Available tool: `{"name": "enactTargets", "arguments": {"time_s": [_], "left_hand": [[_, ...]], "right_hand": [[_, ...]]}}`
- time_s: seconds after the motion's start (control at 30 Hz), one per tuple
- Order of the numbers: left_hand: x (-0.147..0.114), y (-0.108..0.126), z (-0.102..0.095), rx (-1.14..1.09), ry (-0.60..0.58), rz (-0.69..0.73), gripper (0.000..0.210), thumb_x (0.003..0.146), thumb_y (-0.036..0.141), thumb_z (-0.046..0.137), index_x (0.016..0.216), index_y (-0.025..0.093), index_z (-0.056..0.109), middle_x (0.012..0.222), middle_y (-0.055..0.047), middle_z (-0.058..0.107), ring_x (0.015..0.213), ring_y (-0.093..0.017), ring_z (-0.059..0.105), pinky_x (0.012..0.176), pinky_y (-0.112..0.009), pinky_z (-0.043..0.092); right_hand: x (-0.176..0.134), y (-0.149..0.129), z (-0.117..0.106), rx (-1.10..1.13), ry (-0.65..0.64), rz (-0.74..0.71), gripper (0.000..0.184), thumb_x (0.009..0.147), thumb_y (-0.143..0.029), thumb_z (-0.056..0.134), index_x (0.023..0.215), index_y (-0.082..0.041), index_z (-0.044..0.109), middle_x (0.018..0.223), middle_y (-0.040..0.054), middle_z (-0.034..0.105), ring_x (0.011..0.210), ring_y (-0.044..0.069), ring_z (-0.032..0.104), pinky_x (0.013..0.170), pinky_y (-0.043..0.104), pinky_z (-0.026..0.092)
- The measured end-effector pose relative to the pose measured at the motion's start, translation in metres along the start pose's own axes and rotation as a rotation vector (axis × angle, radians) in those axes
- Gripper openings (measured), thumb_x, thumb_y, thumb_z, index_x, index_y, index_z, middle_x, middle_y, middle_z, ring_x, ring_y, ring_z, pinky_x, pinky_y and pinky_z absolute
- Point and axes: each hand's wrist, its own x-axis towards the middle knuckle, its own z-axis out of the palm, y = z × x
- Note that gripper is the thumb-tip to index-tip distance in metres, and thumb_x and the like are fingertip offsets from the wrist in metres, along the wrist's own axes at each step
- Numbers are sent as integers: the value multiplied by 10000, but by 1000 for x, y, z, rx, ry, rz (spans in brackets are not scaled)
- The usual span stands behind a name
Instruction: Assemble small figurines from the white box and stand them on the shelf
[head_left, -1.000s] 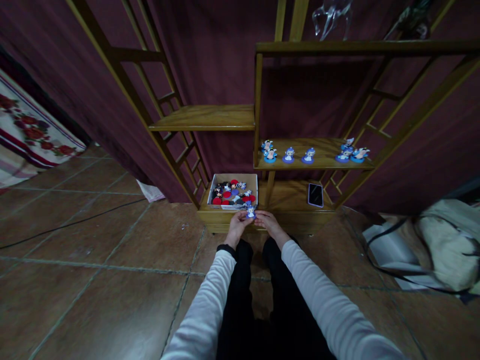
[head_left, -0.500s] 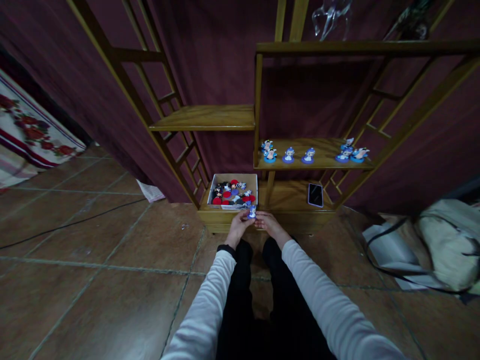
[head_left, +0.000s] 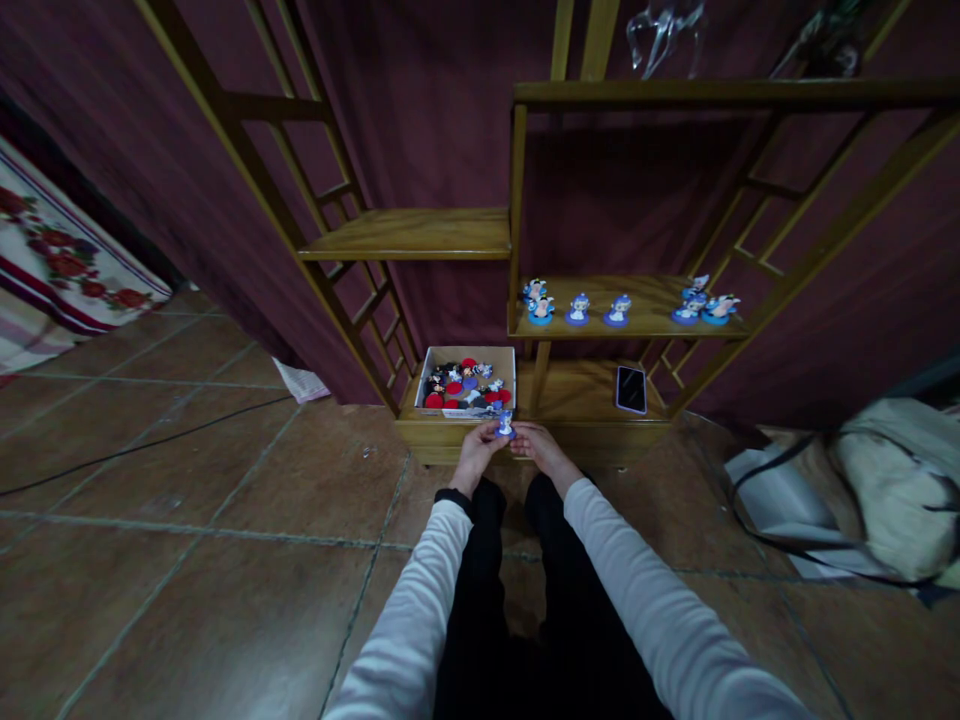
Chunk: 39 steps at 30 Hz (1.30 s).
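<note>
A small purple-and-white figurine [head_left: 505, 423] on a round purple base is upright between my two hands, in front of the box. My left hand [head_left: 477, 452] pinches its base from the left. From the right, the fingertips of my right hand [head_left: 541, 444] close on the same base. Just beyond them, a white cardboard box [head_left: 427, 377] holds several jumbled figurines and red and purple discs. On the shelf up to the right stand several finished-looking figurines, among them a purple-based one [head_left: 617, 311] and a blue-based one [head_left: 720, 309].
The wooden display rack [head_left: 405, 235] has shelves at several heights before a dark red curtain. A phone [head_left: 631, 389] lies on its low right board. Glass ornament [head_left: 666, 38] sits on the top shelf. A pale bag [head_left: 896, 480] rests on the floor at right; a black cable [head_left: 150, 442] runs along the left.
Both hands stay nearly in place around the figurine. The right fingertips have come slightly closer to its base; the shelf and box look the same.
</note>
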Motion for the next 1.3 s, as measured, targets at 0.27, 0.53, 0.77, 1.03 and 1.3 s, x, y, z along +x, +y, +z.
{"name": "enactTargets", "arguments": {"time_s": [0.27,0.53,0.77,1.03,1.3], "left_hand": [[1,-3,-2,-52,62,29,433,482,186,789,881,150,624,822,-48,657,773,-148,596,795,-310,450],[0,-2,-2,-56,40,-36,340,528,207,769,845,137,668,829,-61,671,797,-160,596,819,-317,436],[3,-5,-5,8,10,-25,363,503,187,784,851,143,691,778,-40,680,740,-151,590,797,-296,426],[6,-12,-9,12,26,-37,397,494,197,789,873,140,686,790,-44,676,718,-141,577,759,-281,429],[7,-13,-7,-75,-80,-54,430,551,234,752,964,139,676,882,-78,680,794,-164,598,739,-278,439]], "right_hand": [[-2,-1,2,-2,4,-5,172,701,-186,638,871,-178,610,658,13,661,569,107,608,603,244,521],[-1,1,0,-13,-6,-21,182,688,-208,650,861,-190,595,687,12,669,611,119,628,647,268,531],[1,5,-2,12,-20,-53,174,678,-225,655,835,-191,589,664,0,657,594,122,631,667,288,536],[1,2,0,3,-5,-26,122,695,-194,632,814,-190,605,622,-5,645,558,109,609,625,265,530],[0,1,2,-43,-6,19,194,709,-181,638,903,-179,640,662,3,665,565,91,595,629,239,508]]}}
